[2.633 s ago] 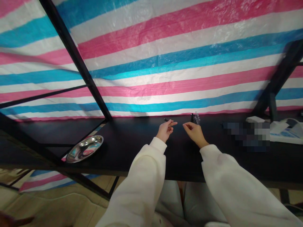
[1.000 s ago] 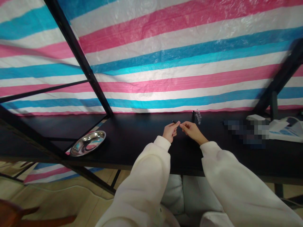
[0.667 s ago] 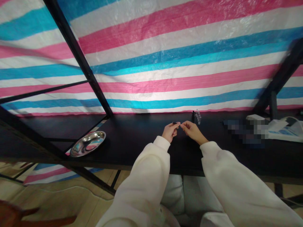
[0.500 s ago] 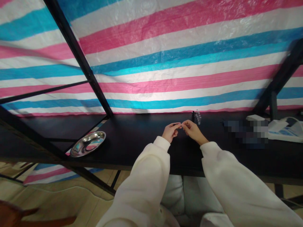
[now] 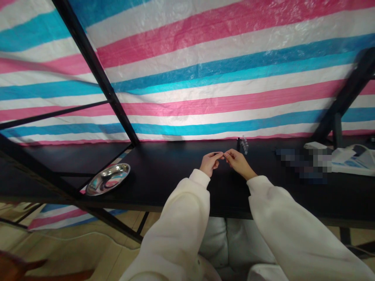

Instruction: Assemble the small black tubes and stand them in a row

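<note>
Over the black table [image 5: 164, 175], my left hand [image 5: 210, 163] and my right hand [image 5: 238, 161] meet at the fingertips. Thumb and index finger of each are pinched together, and the other fingers of both hands are curled. Whatever the fingertips hold, if anything, is too small to make out. Just behind my right hand stands a thin black upright object [image 5: 238, 144]. Beside it is a row of several small clear pieces [image 5: 244, 145], whose kind I cannot tell.
A shiny oval metal dish [image 5: 125, 171] sits at the table's left, near a black metal post [image 5: 96, 70]. Farther right lie a blurred-out dark item [image 5: 293, 160] and a white device [image 5: 351, 168] with a cable. A striped tarpaulin [image 5: 205, 101] hangs behind the table.
Hardly anything differs. My hands stay pinched together at the same spot, and the whole view has shifted very slightly.
</note>
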A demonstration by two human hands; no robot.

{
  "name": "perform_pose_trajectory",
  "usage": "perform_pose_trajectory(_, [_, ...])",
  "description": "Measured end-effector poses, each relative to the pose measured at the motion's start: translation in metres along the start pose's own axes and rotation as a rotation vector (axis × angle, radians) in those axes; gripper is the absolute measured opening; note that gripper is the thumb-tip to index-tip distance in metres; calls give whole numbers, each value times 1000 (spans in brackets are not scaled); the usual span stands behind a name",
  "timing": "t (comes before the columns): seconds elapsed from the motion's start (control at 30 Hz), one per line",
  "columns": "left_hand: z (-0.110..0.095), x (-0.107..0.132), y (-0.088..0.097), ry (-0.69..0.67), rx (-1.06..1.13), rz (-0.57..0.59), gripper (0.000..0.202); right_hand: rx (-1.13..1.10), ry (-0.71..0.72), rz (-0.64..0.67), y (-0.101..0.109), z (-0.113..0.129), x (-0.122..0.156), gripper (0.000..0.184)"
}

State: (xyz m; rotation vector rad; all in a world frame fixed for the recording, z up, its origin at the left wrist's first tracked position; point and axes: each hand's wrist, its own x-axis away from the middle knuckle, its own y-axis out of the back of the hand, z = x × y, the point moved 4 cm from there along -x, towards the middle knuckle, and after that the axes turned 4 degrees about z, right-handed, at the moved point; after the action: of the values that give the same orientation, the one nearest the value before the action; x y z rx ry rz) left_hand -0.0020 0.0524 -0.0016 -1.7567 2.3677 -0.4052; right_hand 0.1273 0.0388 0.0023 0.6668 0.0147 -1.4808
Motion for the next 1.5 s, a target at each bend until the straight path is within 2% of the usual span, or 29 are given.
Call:
perform_pose_trajectory(0.3, [-1, -1, 1, 13, 72, -22, 32, 100, 38, -46, 3, 13, 0, 28])
perform_pose_trajectory(0.63, [-4, 2, 2, 9, 32, -94, 39, 122, 58, -64, 3, 17, 1, 29])
perform_pose_trajectory(1.0, [-2, 3, 2, 19, -25, -102, 39, 169, 63, -58, 3, 20, 3, 32])
perform_pose_trajectory(1.3, [1, 1, 4, -10, -37, -154, 44, 112, 29, -45, 2, 13, 2, 32])
perform_pose_trajectory(1.5, [-2, 1, 4, -49, -112, -147, 39, -40, 2, -6, 0, 3, 1, 32])
